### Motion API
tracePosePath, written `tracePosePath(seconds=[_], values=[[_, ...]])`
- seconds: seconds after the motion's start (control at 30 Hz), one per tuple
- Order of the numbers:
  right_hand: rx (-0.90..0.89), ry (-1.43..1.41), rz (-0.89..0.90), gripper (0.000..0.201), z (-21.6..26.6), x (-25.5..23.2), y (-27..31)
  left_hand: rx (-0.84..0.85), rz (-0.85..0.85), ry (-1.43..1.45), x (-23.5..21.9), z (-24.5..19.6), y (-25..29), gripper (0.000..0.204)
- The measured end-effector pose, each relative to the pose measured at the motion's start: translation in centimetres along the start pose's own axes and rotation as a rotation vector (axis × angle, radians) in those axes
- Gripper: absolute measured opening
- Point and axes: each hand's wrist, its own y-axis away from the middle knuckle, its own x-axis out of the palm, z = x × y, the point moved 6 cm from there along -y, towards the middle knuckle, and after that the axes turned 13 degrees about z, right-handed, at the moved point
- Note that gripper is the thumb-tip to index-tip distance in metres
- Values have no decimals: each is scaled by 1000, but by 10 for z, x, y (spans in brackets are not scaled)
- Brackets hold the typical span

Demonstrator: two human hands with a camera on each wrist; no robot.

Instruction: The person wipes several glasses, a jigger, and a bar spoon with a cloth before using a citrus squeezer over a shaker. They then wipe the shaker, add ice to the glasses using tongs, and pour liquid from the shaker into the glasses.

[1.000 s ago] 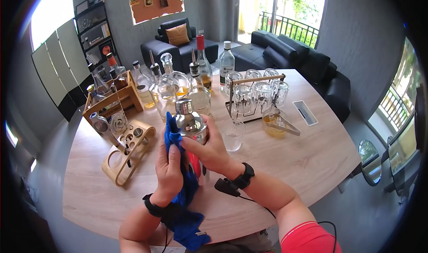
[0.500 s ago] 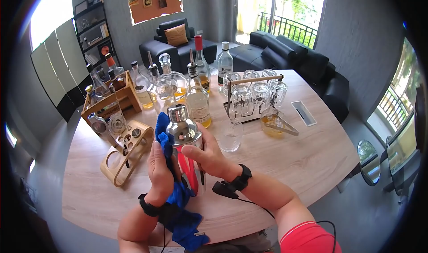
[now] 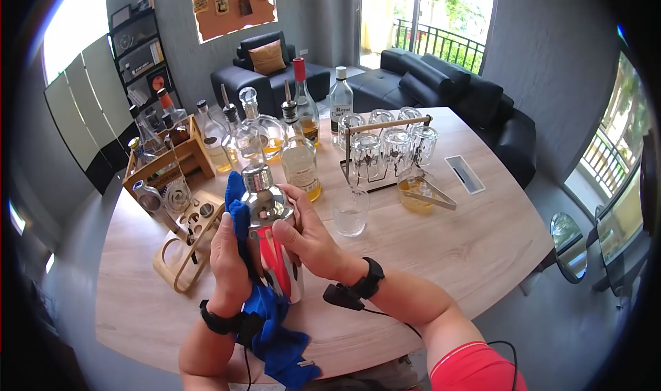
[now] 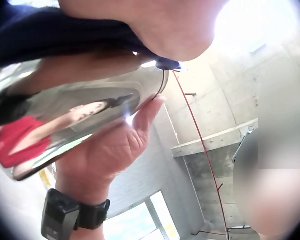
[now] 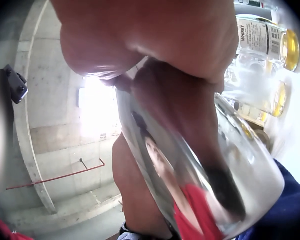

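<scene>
A shiny metal cocktail shaker (image 3: pixel 267 208) stands upright between both hands over the near part of the table. My right hand (image 3: pixel 313 243) grips it from the right, thumb across its front near the shoulder and fingers round the far side. On the left, my left hand (image 3: pixel 231 263) holds a blue cloth (image 3: pixel 237 215) against the shaker's side; its fingers are mostly hidden behind cloth and shaker. The cloth's loose end hangs down past the left wrist to the table edge. In the right wrist view the mirrored shaker body (image 5: pixel 250 170) reflects a red shirt.
Several liquor bottles (image 3: pixel 301 167) stand beyond the shaker. To the left are a wooden bottle crate (image 3: pixel 186 164) and a wooden bar-tool stand (image 3: pixel 180 253). An empty glass (image 3: pixel 351 215), a rack of upturned glasses (image 3: pixel 385 150) and a bowl with tongs (image 3: pixel 416 193) are to the right.
Both hands, the shaker and the cloth have shifted left and slightly toward the body. The left hand has slid down the shaker's side, and its thumb has come away from the front.
</scene>
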Motion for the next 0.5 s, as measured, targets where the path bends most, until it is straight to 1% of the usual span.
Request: tracePosePath(seconds=[0.03,0.1,0.17,0.2,0.23,0.27,0.3,0.33,0.37,0.4,0.47,0.5], values=[[0,0,-1,75,-5,1,-2,22,31,88,2,4,0,52],[-237,50,-84,80,-1,1,-4,57,-37,31,1,13,1,51],[-204,85,-93,78,1,-2,0,163,81,-208,14,5,8,55],[-195,115,-131,76,2,-6,0,165,123,-257,14,7,12,58],[-189,142,-168,74,3,-9,-1,166,121,-259,13,13,10,58],[-186,127,-200,71,5,-11,-2,368,134,-521,17,12,9,59],[-184,117,-191,71,5,-14,-3,566,142,-787,24,8,16,59],[-170,143,-239,70,3,-22,-3,534,185,-1001,32,6,22,62],[-153,165,-281,69,0,-29,-3,557,215,-1080,39,3,25,64],[-146,161,-318,66,-6,-39,-3,548,231,-1132,42,4,26,65],[-156,44,-316,65,11,-36,-2,533,261,-1193,44,12,26,70],[-172,7,-321,63,17,-38,-2,532,232,-1185,46,12,27,76]])
